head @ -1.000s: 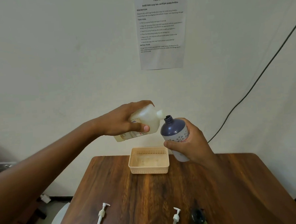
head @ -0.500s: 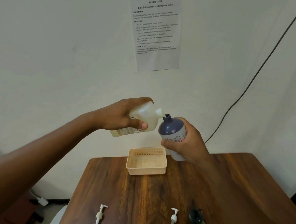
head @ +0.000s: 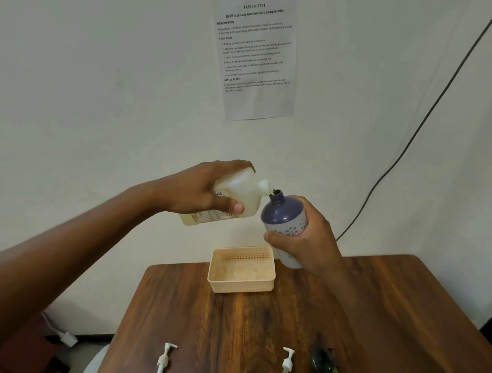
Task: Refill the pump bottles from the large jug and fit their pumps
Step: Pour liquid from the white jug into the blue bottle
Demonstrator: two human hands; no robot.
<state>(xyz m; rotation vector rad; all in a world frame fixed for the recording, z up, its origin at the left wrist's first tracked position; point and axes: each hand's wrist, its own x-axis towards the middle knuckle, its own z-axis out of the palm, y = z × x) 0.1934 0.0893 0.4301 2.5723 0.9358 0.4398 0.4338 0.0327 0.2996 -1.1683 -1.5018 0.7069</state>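
Observation:
My left hand (head: 199,193) grips a translucent white jug (head: 241,193), tipped nearly on its side with its spout at the mouth of a pump bottle (head: 283,215). That bottle has a dark purple top and a white dotted body, and my right hand (head: 304,241) holds it upright-tilted above the table. Both are held in the air over the back of the wooden table (head: 388,307). Two white pumps lie loose near the front edge, one pump (head: 164,361) to the left and another pump (head: 287,362) in the middle.
A beige plastic basket (head: 218,276) stands at the table's back edge, below the jug. A dark green bottle (head: 322,362) lies at the front right beside the pumps. A paper sheet (head: 256,54) hangs on the wall, and a black cable (head: 408,146) runs down the wall at right.
The jug's spout has come right up to the purple bottle's mouth and the jug tipped a little further. Both hands stayed raised above the basket.

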